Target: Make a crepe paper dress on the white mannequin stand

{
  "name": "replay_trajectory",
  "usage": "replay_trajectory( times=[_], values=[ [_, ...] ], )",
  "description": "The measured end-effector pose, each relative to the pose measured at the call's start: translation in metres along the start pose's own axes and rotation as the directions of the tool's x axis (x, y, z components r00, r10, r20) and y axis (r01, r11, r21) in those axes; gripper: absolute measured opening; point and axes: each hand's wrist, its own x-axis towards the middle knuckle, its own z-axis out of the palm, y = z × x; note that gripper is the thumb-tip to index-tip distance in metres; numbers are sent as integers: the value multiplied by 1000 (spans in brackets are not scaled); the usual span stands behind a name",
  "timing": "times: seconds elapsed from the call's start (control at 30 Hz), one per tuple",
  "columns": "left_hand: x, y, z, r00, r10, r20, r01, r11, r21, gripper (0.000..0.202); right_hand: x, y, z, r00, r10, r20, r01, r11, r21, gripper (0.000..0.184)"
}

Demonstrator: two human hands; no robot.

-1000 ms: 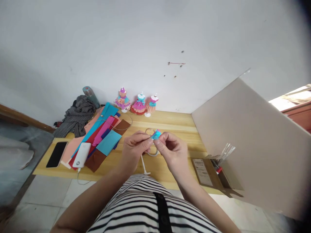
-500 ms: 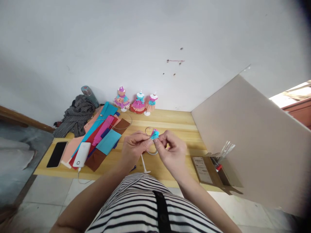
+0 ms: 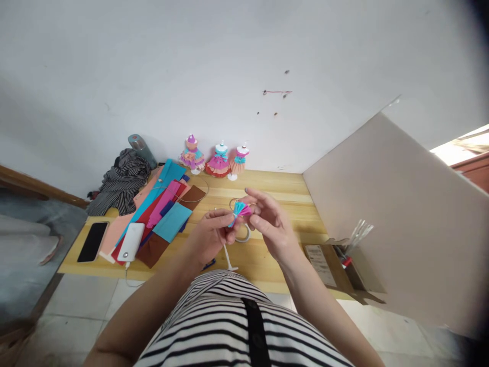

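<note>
A small pleated paper piece (image 3: 239,209), blue and pink, is held above the wooden table (image 3: 267,191). My left hand (image 3: 210,237) pinches its lower end between thumb and fingers. My right hand (image 3: 267,224) touches its pink side, with thumb and fingers partly stretched out around it. A ring of white tape (image 3: 243,235) lies on the table just below both hands. A white stand stick (image 3: 228,257) lies near my left wrist.
Coloured paper sheets (image 3: 164,211) spread at the left, with a white power bank (image 3: 131,242) and a black phone (image 3: 92,241). Three paper-dress figures (image 3: 218,162) stand by the wall. A striped cloth (image 3: 120,186) lies far left. An open cardboard box (image 3: 344,265) with a raised lid is at right.
The paper piece has fanned out wider into a blue and pink bow shape. My right-hand fingers have loosened and stretched out, and both hands have risen slightly.
</note>
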Motion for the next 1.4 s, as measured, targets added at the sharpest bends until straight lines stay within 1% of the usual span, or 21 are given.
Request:
replay_trajectory(
  times=[0.1, 0.2, 0.27, 0.33, 0.4, 0.43, 0.5, 0.57, 0.6, 0.63, 0.67, 0.73, 0.9, 0.97, 1.03, 1.1, 1.17, 1.23, 1.27, 1.33, 1.4],
  values=[
    [2, 1, 0, 1000, -2, 2, 2, 1000, 10, 21, 1, -3, 0, 993, 47, 105, -48, 999, 8, 54],
    [1, 0, 0, 1000, 19, 17, -20, 998, 66, 20, 1, -5, -2, 988, 70, 135, -67, 997, -24, 50],
    [-1, 1, 0, 998, 62, 25, -65, 986, 152, 20, 2, -6, -6, 984, 93, 150, -82, 994, -74, 46],
    [-3, 2, 0, 990, 142, 22, -142, 943, 300, 19, 3, -6, -10, 982, 108, 158, -88, 988, -126, 45],
    [-6, 4, 1, 969, 246, 30, -228, 840, 492, 17, 5, -7, -12, 983, 106, 152, -81, 983, -163, 44],
    [-7, 6, 1, 953, 299, 49, -270, 763, 587, 17, 5, -7, -11, 984, 107, 141, -81, 981, -176, 42],
    [-8, 7, 1, 912, 393, 119, -346, 579, 738, 16, 6, -8, -9, 987, 118, 105, -97, 977, -190, 34],
    [-8, 8, 1, 864, 461, 204, -405, 394, 825, 15, 6, -9, -6, 989, 133, 70, -119, 976, -184, 25],
    [-8, 8, 1, 840, 486, 241, -427, 317, 847, 14, 7, -9, -5, 989, 136, 62, -124, 977, -174, 22],
    [-8, 7, 1, 819, 505, 272, -444, 258, 858, 13, 7, -9, -4, 989, 135, 60, -124, 979, -161, 20],
    [-8, 7, 1, 804, 516, 296, -457, 217, 863, 12, 7, -8, -3, 989, 133, 60, -123, 981, -148, 18],
    [-8, 8, 1, 790, 516, 331, -481, 187, 856, 11, 6, -7, -2, 989, 135, 54, -127, 984, -124, 17],
    [-10, 15, 2, 769, 508, 387, -528, 165, 833, 12, 4, -1, 0, 989, 149, 0, -149, 984, -102, 19],
    [-11, 16, 1, 772, 497, 396, -533, 166, 830, 11, 4, 1, 1, 990, 136, -28, -138, 985, -107, 18],
    [-11, 15, -1, 784, 483, 389, -523, 179, 833, 14, 4, 3, 3, 992, 113, -59, -119, 987, -110, 16],
    [-10, 12, -4, 787, 485, 383, -508, 156, 847, 17, 4, 5, 4, 992, 89, -88, -99, 990, -106, 14],
    [-9, 9, -7, 769, 510, 387, -494, 89, 865, 13, 3, 7, 6, 992, 72, -108, -83, 991, -101, 12],
    [-8, 5, -10, 733, 547, 404, -490, 13, 872, 8, 2, 9, 8, 991, 57, -118, -69, 992, -103, 11],
    [-8, 4, -10, 715, 565, 412, -493, -12, 870, 6, 1, 9, 9, 992, 49, -118, -62, 992, -106, 11],
    [-8, 4, -10, 687, 594, 418, -511, -13, 859, 5, 0, 10, 10, 993, 33, -113, -46, 992, -115, 10],
    [-9, 5, -8, 681, 612, 402, -540, 49, 840, 7, -1, 11, 10, 995, 19, -102, -32, 992, -125, 10]
  ],
)
